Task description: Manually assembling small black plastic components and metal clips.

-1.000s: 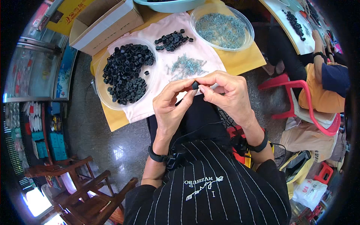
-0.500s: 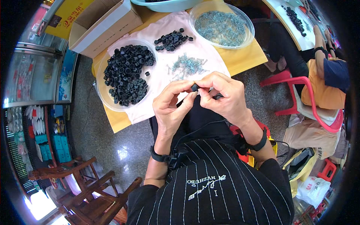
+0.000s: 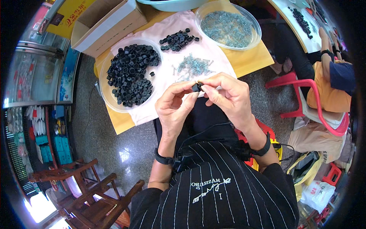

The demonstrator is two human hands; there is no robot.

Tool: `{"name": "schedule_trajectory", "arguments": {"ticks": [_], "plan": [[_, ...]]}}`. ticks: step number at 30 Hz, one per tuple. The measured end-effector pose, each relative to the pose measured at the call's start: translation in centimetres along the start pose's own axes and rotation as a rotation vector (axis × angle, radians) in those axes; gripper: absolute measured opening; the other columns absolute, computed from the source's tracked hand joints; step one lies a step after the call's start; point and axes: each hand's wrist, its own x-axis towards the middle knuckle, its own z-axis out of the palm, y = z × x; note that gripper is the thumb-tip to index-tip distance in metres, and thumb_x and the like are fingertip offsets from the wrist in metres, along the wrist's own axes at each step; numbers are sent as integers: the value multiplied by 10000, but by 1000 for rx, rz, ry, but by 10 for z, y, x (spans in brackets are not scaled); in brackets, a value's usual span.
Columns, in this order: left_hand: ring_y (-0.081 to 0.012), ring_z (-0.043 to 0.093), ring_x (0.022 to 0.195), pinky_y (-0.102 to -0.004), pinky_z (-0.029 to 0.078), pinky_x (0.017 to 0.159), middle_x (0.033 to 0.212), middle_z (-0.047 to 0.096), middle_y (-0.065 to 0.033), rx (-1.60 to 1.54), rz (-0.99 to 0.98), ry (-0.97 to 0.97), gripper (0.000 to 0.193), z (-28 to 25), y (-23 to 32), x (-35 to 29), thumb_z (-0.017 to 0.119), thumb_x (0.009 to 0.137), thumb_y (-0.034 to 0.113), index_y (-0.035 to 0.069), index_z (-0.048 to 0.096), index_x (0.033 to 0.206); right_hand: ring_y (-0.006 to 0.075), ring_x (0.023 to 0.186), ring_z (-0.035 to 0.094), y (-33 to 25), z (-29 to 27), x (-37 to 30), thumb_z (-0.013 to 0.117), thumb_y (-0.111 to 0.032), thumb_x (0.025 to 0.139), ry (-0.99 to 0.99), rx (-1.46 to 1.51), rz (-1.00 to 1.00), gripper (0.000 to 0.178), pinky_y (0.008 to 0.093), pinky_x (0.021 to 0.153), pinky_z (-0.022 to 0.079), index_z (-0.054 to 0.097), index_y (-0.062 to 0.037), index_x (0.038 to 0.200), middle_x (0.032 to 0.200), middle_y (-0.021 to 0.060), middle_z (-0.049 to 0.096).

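Note:
Just past the table's near edge, my two hands meet over my lap around a small black plastic cap [image 3: 195,87]. Thumb and forefinger of my left hand [image 3: 171,105] pinch it. The fingertips of my right hand [image 3: 228,100] close on its other side, at a small dark piece [image 3: 200,84] that touches the cap; its exact shape is too small to make out. Beyond my hands, loose silver screws [image 3: 193,65] lie in a heap on the pale pink cloth [image 3: 150,114]. Behind them is a pile of small black parts [image 3: 177,41].
A round clear tub [image 3: 102,86] of black caps stands at the left of the table, another tub [image 3: 258,37] of screws at the far right. A cardboard box [image 3: 95,47] sits at the back left. A person [image 3: 329,86] sits beyond a red chair [image 3: 313,89] on the right.
My right fingers have shifted and turned at the cap. The dark part that showed under my right fingers earlier is no longer seen there. The cap now sits slightly lower and further left.

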Motion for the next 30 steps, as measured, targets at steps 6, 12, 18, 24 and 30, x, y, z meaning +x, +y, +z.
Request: {"name": "schedule_trajectory", "arguments": {"ticks": [6,12,18,24,30], "plan": [[-100,591,907,-236,487,828,1005,617,-54,-34,-65,-11,267,1,2,0,664,833,-64,-22,629,1094,94,778,644,-6,-4,5,620,-74,902,-65,359,278,186,197,588,540,652,37,1047,923,64,657],[-102,602,910,-228,490,823,1004,618,-49,11,-46,-20,277,4,8,-1,648,846,-61,-19,619,1119,82,779,643,-10,-7,3,641,-49,880,-85,257,304,192,191,614,540,650,31,1055,934,72,657],[-115,618,920,-230,493,822,1000,631,-52,-116,-117,-33,245,4,3,-1,644,857,-45,-17,622,1099,94,769,632,-8,-11,1,657,-10,854,-99,344,329,199,217,643,550,614,42,1041,931,71,643],[-151,641,937,-265,507,857,1020,655,-85,-52,-101,-79,243,-3,8,2,631,861,-51,-18,604,1100,114,858,625,-9,-23,4,653,-13,859,-127,518,367,202,245,671,559,587,40,1042,988,76,620],[-184,651,954,-309,515,892,1022,660,-114,-150,-119,-53,259,-2,9,2,621,862,-56,-20,590,1116,111,838,627,-4,-21,3,647,-32,868,-115,601,411,208,244,676,562,595,39,1057,947,67,638]]}}
